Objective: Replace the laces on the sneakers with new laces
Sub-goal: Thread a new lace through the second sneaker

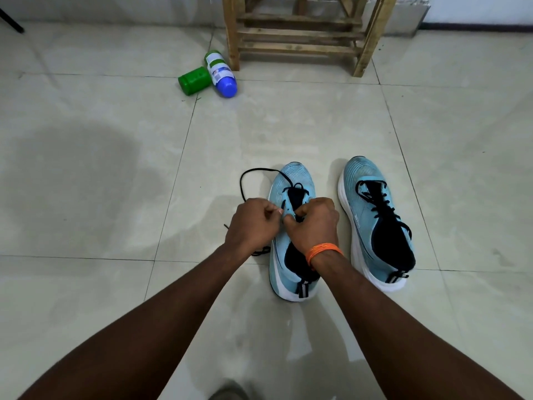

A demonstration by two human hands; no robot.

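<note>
Two light-blue sneakers with white soles stand on the tiled floor, toes pointing away from me. The left sneaker [291,180] is only partly laced near the toe, and its black lace [253,172] loops out onto the floor at its left. My left hand [251,223] pinches the lace at the shoe's left eyelets. My right hand [314,223], an orange band on its wrist, pinches the lace over the tongue. The right sneaker [375,220] is fully laced in black.
A green can [193,81] and a white bottle with a blue cap [220,73] lie on the floor farther back. Behind them a wooden rack [300,33] stands against the wall. A dark patch marks the tiles at left.
</note>
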